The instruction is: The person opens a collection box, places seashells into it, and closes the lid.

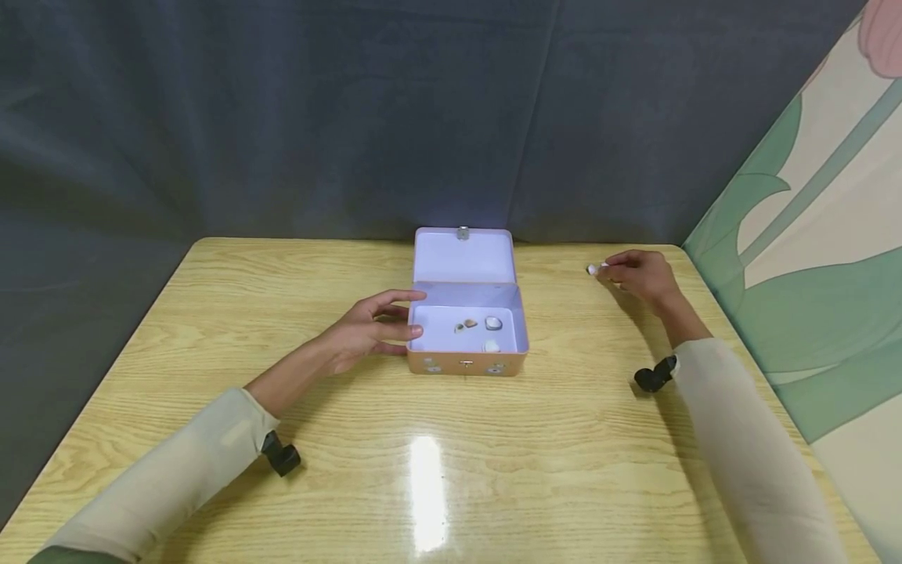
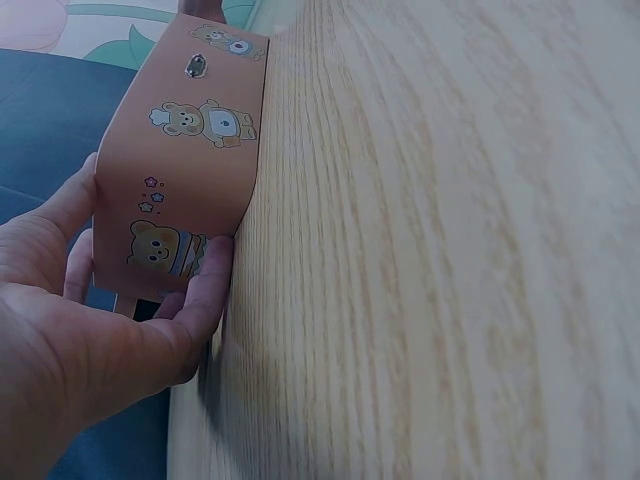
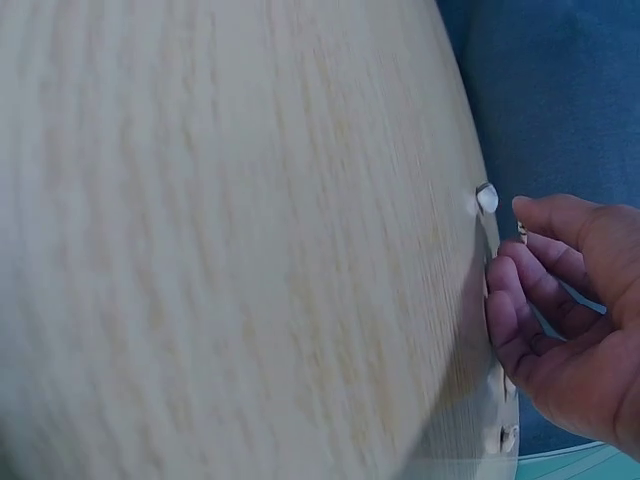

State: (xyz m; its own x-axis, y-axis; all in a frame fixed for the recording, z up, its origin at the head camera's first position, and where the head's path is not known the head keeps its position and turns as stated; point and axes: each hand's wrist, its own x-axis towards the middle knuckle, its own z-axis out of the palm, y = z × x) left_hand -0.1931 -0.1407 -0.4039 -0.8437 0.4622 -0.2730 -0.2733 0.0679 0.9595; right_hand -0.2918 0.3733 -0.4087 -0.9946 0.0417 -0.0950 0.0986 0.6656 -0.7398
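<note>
An orange tin box (image 1: 465,364) with cartoon bears (image 2: 190,150) stands open at the middle of the wooden table, its lid (image 1: 463,254) tilted back. Several small stones (image 1: 493,323) lie on its pale floor. My left hand (image 1: 416,313) cups the box's left end, thumb at the rim and fingers against the front corner (image 2: 212,265). My right hand (image 1: 607,270) rests near the table's far right corner, fingers loosely curled. A tiny white pebble (image 1: 592,269) lies on the table just beyond its fingertips (image 3: 520,207); the right wrist view shows a small gap to the pebble (image 3: 487,199).
A dark blue curtain (image 1: 282,117) hangs behind the table's far edge. A floral panel (image 1: 810,235) stands along the right side. Black wrist-camera mounts (image 1: 282,456) (image 1: 655,376) sit at both sleeves. Bare tabletop (image 1: 437,470) spreads in front of the box.
</note>
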